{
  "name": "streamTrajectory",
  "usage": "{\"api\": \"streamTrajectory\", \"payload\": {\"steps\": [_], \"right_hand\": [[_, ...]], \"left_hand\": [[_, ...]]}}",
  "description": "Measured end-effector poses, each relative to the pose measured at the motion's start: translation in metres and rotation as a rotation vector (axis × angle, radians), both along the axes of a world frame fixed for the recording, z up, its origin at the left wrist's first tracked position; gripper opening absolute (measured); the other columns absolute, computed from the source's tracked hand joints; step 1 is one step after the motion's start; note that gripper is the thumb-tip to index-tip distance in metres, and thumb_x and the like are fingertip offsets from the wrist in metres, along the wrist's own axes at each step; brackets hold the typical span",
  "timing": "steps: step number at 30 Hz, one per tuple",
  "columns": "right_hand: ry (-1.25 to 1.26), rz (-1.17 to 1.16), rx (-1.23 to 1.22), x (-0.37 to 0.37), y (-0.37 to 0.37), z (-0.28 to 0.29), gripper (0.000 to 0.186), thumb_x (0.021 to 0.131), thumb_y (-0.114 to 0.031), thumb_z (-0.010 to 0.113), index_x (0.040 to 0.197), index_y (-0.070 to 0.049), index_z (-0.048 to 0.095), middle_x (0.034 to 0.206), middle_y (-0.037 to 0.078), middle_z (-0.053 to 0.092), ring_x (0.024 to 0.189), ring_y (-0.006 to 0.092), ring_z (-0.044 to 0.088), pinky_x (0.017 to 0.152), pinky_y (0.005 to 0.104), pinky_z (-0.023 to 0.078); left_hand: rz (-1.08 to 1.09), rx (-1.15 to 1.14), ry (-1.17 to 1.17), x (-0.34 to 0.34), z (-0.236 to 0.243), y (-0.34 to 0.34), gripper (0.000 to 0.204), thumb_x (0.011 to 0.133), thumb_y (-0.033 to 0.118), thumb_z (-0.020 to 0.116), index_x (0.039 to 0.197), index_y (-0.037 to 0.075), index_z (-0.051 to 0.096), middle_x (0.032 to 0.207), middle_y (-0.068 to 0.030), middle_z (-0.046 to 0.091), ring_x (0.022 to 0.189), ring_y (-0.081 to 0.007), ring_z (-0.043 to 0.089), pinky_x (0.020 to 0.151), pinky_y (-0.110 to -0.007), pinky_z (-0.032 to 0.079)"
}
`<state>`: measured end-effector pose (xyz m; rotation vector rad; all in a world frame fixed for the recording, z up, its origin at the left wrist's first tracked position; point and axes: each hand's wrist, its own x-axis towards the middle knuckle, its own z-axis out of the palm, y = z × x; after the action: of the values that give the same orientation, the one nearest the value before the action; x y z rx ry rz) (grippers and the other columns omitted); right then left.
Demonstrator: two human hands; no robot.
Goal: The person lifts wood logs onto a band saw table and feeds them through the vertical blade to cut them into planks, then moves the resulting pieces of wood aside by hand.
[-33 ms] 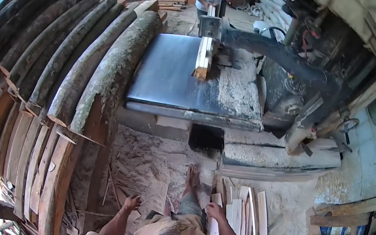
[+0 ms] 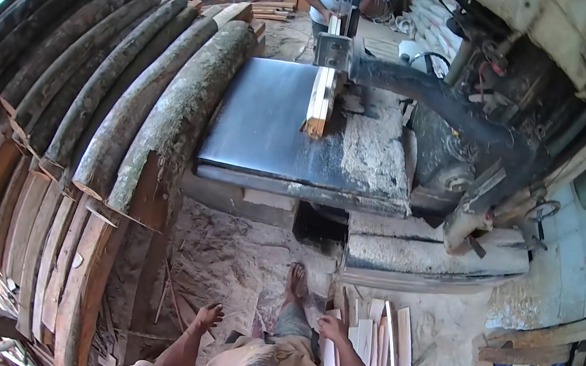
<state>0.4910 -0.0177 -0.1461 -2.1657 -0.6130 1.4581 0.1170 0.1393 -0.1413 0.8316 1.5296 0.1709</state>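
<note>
My left hand (image 2: 209, 316) hangs in front of my body with its fingers loosely bent and apart, holding nothing. Level with it, my right hand (image 2: 332, 328) is also empty and half curled, just above some pale wood strips on the floor. Ahead of me stands a bandsaw with a dark metal table (image 2: 260, 121). A squared wood piece (image 2: 321, 104) lies on that table, its near end toward me, beneath the saw's blade guide (image 2: 334, 51). Neither of my hands touches the wood. Across the table, a person's hand (image 2: 328, 16) is at its far end.
Bark-covered logs (image 2: 188, 99) are stacked along the left, with cut planks (image 2: 76, 264) below them. Pale strips (image 2: 368, 338) lie by my right forearm. Sawdust covers the floor and the machine's base (image 2: 434, 250). A handwheel (image 2: 545, 211) and a slatted wood rack (image 2: 520, 361) are on the right.
The wood piece's near end has come slightly toward me along the table. The whole view has shifted a little. My hands stay empty, in nearly the same place.
</note>
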Motion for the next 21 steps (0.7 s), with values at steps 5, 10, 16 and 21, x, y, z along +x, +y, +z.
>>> {"api": "streamTrajectory", "payload": {"steps": [5, 10, 16, 21], "right_hand": [[0.102, -0.01, 0.292, 0.076, 0.178, -0.012, 0.04, 0.083, -0.034, 0.06, 0.113, -0.008, 0.055, 0.091, 0.004, 0.062, 0.072, 0.0119, 0.061, 0.056, 0.0236, 0.047], [0.126, -0.079, 0.507, 0.102, 0.335, 0.117, 0.049, 0.086, -0.045, 0.052, 0.119, -0.009, 0.048, 0.102, 0.007, 0.059, 0.086, 0.0157, 0.059, 0.068, 0.0323, 0.049], [0.099, -0.031, 0.471, 0.076, 0.341, 0.143, 0.067, 0.083, -0.056, 0.047, 0.13, -0.009, 0.036, 0.125, 0.013, 0.043, 0.114, 0.0267, 0.044, 0.08, 0.0427, 0.047], [0.124, -0.034, 0.522, 0.003, 0.248, 0.141, 0.073, 0.083, -0.053, 0.05, 0.131, 0.0, 0.033, 0.125, 0.018, 0.046, 0.115, 0.0293, 0.044, 0.094, 0.0329, 0.036]], "left_hand": [[-0.096, 0.039, -0.193, 0.145, 0.04, 0.119, 0.064, 0.084, 0.053, 0.048, 0.128, 0.007, 0.04, 0.11, -0.0127, 0.058, 0.098, -0.0251, 0.056, 0.078, -0.039, 0.043], [-0.06, 0.124, -0.277, 0.251, 0.103, 0.242, 0.083, 0.077, 0.071, 0.037, 0.126, 0.004, 0.043, 0.109, -0.0131, 0.058, 0.099, -0.0267, 0.055, 0.08, -0.044, 0.043], [-0.167, 0.036, -0.345, 0.283, 0.154, 0.243, 0.093, 0.074, 0.079, 0.014, 0.13, 0.009, 0.041, 0.11, -0.0177, 0.056, 0.094, -0.0305, 0.057, 0.07, -0.047, 0.049], [-0.217, -0.078, -0.396, 0.252, 0.143, 0.162, 0.089, 0.076, 0.077, 0.013, 0.133, 0.012, 0.035, 0.113, -0.0187, 0.053, 0.089, -0.0306, 0.06, 0.065, -0.042, 0.053]]}}
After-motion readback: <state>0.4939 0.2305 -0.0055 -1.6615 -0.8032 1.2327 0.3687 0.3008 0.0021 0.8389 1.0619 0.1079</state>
